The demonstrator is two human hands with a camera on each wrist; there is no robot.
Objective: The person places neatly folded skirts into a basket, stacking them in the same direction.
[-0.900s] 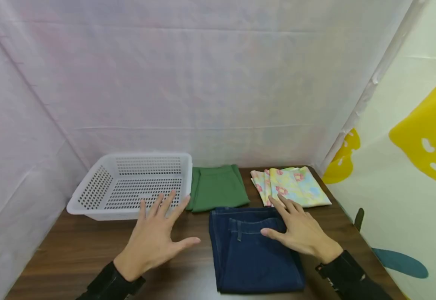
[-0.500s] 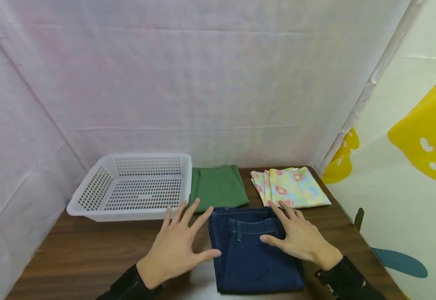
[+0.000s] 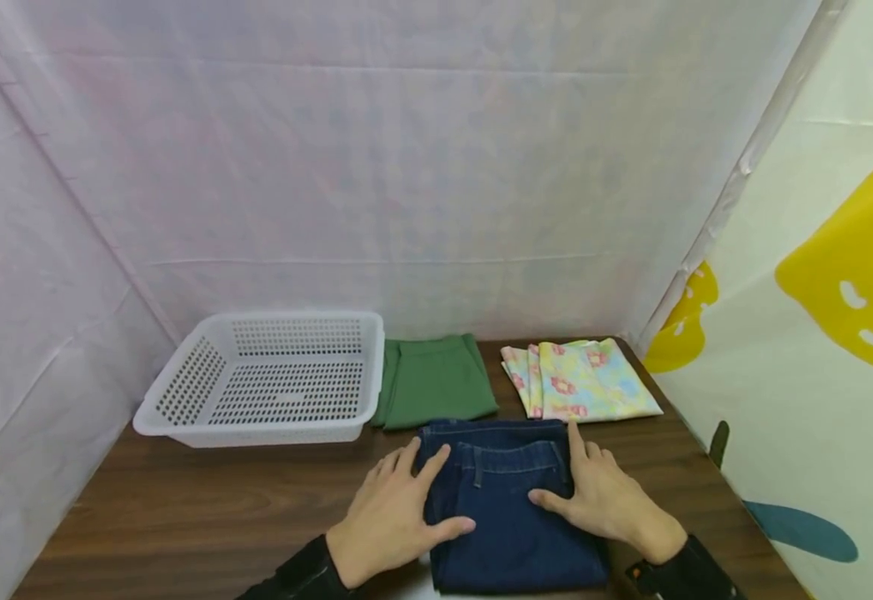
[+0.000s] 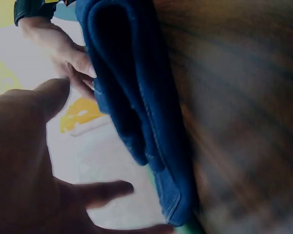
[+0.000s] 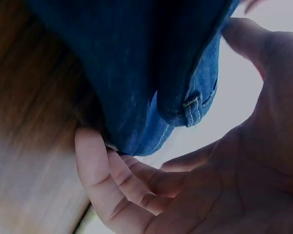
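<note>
Folded dark blue jeans (image 3: 515, 533) lie on the table near its front. My left hand (image 3: 395, 521) hovers at their left edge with fingers spread; the left wrist view shows its thumb and fingers (image 4: 105, 192) apart from the folded denim (image 4: 171, 146). At the right edge is my right hand (image 3: 605, 492), index finger extended along the side, thumb over the top. In the right wrist view its fingertips (image 5: 90, 141) reach down to the table beside the denim's lower layer (image 5: 127, 112), bent slightly, and the thumb lies near the upper fold.
A white perforated plastic basket (image 3: 275, 435) stands at the back left. Folded green cloth (image 3: 440, 383) lies beside it, and a folded floral cloth (image 3: 594, 379) sits at the back right. White sheets (image 3: 391, 167) enclose the wooden table (image 3: 204, 508).
My left hand has moved right and toward me, from before the basket to the jeans' left edge. My right hand has lowered slightly to their right edge. The jeans stay in place.
</note>
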